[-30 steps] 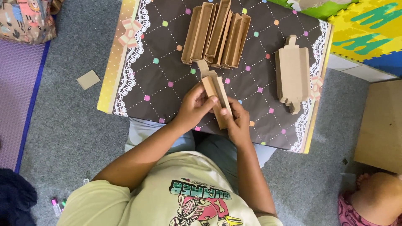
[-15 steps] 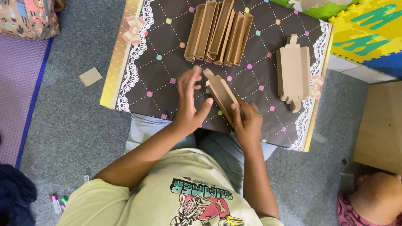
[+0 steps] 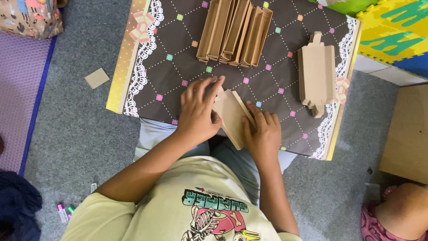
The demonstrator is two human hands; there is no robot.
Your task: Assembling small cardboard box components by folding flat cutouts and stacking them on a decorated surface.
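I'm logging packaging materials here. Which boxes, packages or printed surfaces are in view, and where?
Cardboard piece: brown, flat, under both hands, near board edge.
Folded cardboard trays: brown, long, bunched at top.
Flat cardboard blanks: brown stack, right.
Patterned board: dark, coloured dots, lace border.

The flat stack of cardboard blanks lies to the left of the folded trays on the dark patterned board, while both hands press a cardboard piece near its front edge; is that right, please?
Not quite: the head view shows the flat stack of cardboard blanks to the right of the folded trays, not the left. The rest holds: left hand and right hand press the cardboard piece on the dark patterned board.
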